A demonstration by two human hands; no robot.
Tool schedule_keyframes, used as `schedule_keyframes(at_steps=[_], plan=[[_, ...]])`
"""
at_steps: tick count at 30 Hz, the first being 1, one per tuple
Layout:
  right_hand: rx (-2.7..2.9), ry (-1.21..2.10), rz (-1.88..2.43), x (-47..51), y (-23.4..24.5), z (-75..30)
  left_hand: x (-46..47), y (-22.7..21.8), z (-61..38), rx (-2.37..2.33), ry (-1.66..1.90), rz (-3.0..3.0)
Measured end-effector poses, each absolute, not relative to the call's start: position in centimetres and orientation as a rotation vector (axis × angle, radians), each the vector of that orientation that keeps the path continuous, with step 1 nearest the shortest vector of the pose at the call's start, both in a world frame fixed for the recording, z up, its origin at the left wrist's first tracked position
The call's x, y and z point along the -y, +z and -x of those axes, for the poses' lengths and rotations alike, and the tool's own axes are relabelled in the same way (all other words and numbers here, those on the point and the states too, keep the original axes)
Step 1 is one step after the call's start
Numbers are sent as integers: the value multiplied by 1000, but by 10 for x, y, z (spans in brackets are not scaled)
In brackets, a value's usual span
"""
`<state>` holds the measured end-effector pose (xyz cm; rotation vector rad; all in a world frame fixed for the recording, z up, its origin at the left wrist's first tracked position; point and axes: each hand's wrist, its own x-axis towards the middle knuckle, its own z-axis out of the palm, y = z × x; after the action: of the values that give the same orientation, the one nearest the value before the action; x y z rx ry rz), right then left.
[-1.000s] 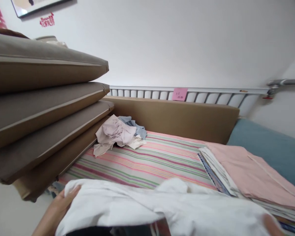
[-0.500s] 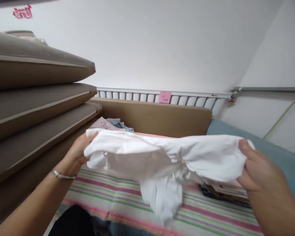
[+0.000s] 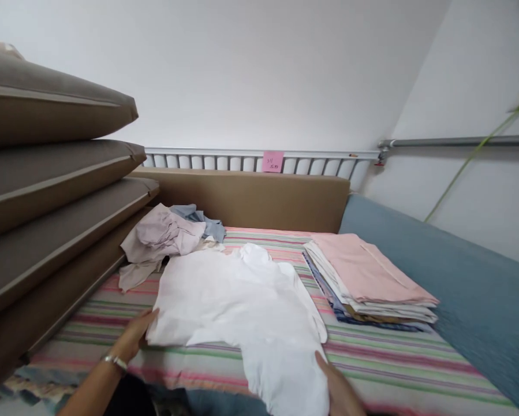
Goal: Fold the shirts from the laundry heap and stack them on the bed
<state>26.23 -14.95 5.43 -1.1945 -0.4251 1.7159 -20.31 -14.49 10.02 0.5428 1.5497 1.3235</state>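
A white shirt [image 3: 228,294] with gathered sleeves lies spread on the striped cloth [image 3: 384,358], somewhat creased. One sleeve [image 3: 280,370] hangs toward me over the near edge. At the lower left corner of the shirt, my left hand [image 3: 138,334], with a silver bracelet on the wrist, pinches the fabric. My right hand [image 3: 339,386] is closed at the outer edge of the near sleeve; it is slightly blurred and most of its fingers are hidden.
On the right sits a stack of folded clothes, a pink one [image 3: 367,268] on top. Crumpled clothes [image 3: 168,234] lie at the back left. Thick brown cushions [image 3: 60,167] are piled on the left; a brown panel [image 3: 250,199] stands before the radiator [image 3: 216,162].
The white shirt has come down from mid-air and now lies flat on the striped cloth. Both hands have moved lower, the right one also leftward. The folded stack has come into fuller view.
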Motion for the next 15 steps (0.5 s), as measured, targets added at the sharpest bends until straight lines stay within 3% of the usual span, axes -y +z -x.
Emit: schedule_keyframes(at_steps=[3, 7, 15], plan=[[447, 1703, 1142, 161, 22, -266, 167, 59, 209, -1503, 1362, -502], [462, 1717, 1104, 172, 23, -267, 182, 32, 213, -1567, 1385, -403], [413, 1704, 1330, 190, 17, -261, 189, 37, 202, -1617, 1568, -444]])
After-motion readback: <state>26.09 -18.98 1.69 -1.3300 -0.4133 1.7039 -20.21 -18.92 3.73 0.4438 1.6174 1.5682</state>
